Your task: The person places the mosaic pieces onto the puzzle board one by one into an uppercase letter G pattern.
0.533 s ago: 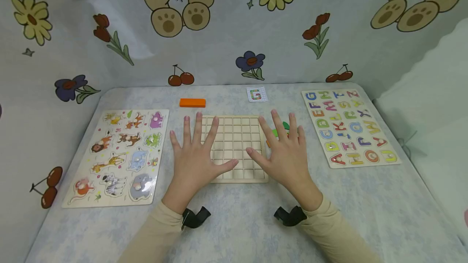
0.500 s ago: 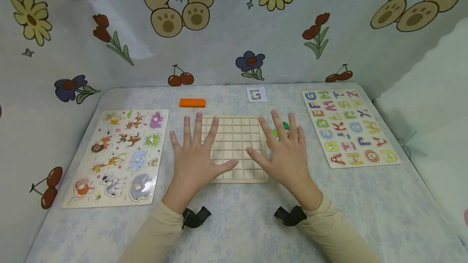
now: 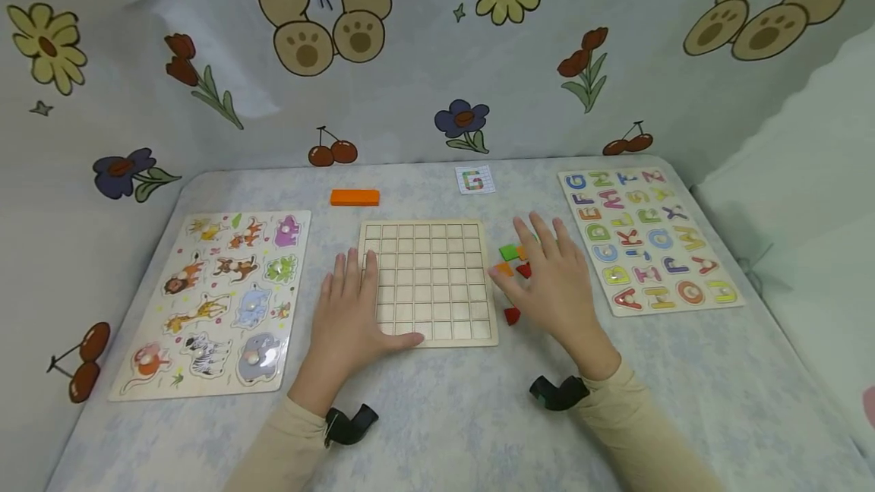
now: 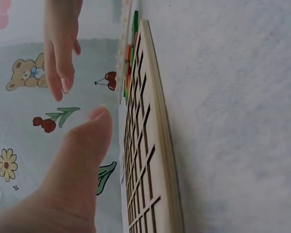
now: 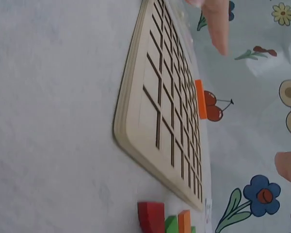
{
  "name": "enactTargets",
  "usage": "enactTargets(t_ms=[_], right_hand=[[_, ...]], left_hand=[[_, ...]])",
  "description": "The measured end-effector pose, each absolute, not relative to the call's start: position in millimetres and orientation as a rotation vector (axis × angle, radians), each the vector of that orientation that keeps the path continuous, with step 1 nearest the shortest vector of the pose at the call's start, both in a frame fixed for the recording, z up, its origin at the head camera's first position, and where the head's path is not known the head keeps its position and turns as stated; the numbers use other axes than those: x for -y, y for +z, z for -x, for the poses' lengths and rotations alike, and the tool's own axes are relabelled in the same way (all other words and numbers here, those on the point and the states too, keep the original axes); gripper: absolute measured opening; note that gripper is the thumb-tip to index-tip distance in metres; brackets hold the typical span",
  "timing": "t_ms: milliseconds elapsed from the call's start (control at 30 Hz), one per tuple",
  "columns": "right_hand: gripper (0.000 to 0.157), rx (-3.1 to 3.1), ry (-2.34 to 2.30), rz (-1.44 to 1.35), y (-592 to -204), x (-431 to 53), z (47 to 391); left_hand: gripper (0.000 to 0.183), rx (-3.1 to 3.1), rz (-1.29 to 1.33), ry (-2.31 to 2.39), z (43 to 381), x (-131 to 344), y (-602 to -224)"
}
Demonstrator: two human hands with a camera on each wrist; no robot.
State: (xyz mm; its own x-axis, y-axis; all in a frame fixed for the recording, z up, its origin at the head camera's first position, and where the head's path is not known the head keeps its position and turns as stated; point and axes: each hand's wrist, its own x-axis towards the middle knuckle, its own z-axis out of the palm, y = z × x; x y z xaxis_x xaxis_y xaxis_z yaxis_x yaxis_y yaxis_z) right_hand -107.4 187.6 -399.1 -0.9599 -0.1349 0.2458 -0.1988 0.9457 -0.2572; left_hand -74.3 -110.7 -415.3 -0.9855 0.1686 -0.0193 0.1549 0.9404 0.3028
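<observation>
A wooden grid board (image 3: 427,279) lies flat in the middle of the table. My left hand (image 3: 347,325) is at its left edge, fingers straight and thumb stretched along the near edge; in the left wrist view the thumb (image 4: 80,155) appears apart from the board. To the right of the board my right hand (image 3: 557,291) hovers with fingers extended, holding nothing. Under and beside it lie several small coloured pieces, among them a green piece (image 3: 509,252), an orange piece (image 3: 503,269) and a red piece (image 3: 512,316). My right hand partly covers the pieces.
An animal knob puzzle (image 3: 217,302) lies on the left, an alphabet puzzle (image 3: 649,241) on the right. Behind the board are an orange block (image 3: 355,197) and a small card (image 3: 475,180) bearing a coloured G. A printed cloth (image 3: 403,59) hangs at the back.
My left hand has drawn back and left, off the board's squares to its left edge. My right hand has shifted right, uncovering more of the coloured pieces. The head view has shifted slightly.
</observation>
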Motion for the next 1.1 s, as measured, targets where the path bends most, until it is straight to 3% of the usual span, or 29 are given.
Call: enactTargets(t_ms=[600,1100], right_hand=[[0.04,3.16,0.427,-0.139,-418,-230,172],[0.028,3.208,0.559,-0.084,-427,-229,194]], left_hand=[[0.151,-2.946,-0.192,0.652,73,124,-454],[0.15,-2.995,-0.173,0.733,83,120,-464]])
